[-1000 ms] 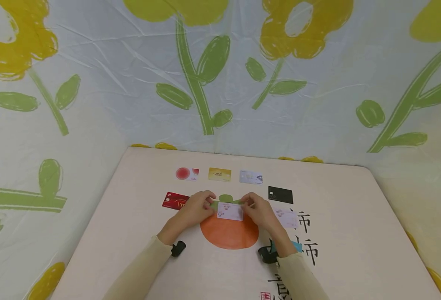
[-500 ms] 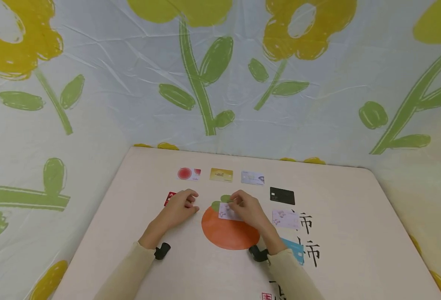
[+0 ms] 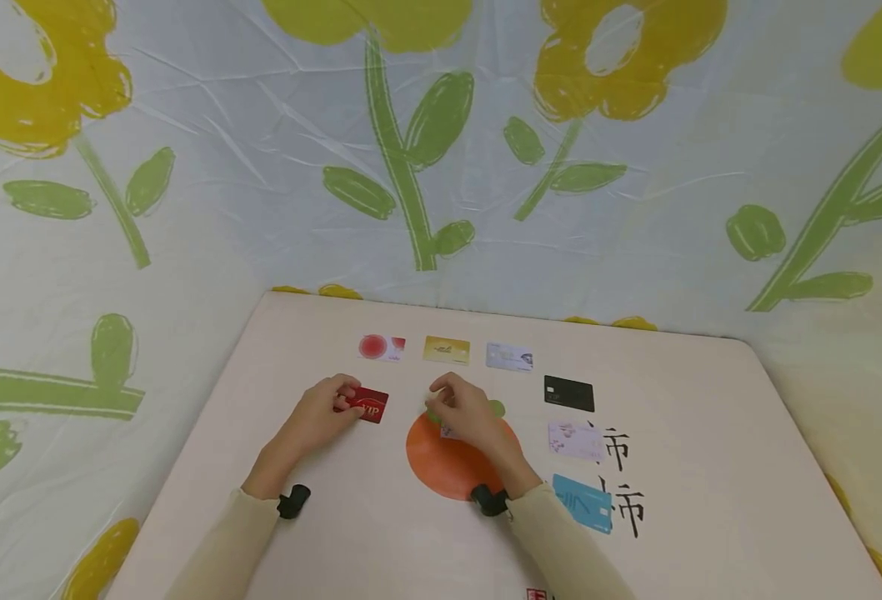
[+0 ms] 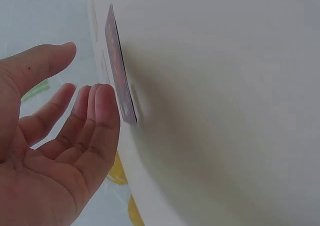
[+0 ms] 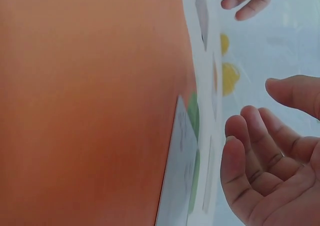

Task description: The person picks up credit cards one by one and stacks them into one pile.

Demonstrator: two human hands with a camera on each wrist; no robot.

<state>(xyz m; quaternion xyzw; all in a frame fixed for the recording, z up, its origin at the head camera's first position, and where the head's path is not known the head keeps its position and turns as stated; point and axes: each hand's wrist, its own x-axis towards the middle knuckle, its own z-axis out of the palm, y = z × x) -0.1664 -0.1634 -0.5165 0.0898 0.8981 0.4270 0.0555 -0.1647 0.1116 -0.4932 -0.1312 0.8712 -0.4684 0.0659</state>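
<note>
A pale cloth [image 3: 261, 233] printed with yellow flowers and green leaves fills the upper half and both sides of the head view. Below it spreads a pinkish-white table [image 3: 711, 433], reaching from the middle to the bottom edge. On its surface, just below center, is a round orange print [image 3: 437, 462] with green leaves. Two cream sleeves, left [image 3: 219, 546] and right [image 3: 568, 546], enter from the bottom edge.

The left hand [image 3: 317, 418], left of center, has thumb and fingertips parted and grips nothing; its fingers lie right beside a red card (whether they touch it, I cannot tell). The right hand [image 3: 469, 417], at center, is likewise loosely curved around a gap and holds nothing, over the orange print. A column of black characters [image 3: 631, 506] stands in the lower right.

Next in size come the cards. A blue card [image 3: 586, 503] lies lower right, a floral card [image 3: 572, 440] above it, then a black card [image 3: 569, 394]. The red card [image 3: 372, 407], marked VIP, is left of center; a pale card [image 5: 176, 171] lies on the orange print, mostly hidden in the head view under the right hand. Silver [image 3: 509, 357], gold [image 3: 447, 349] and red-circled [image 3: 382, 347] cards line the row above.
</note>
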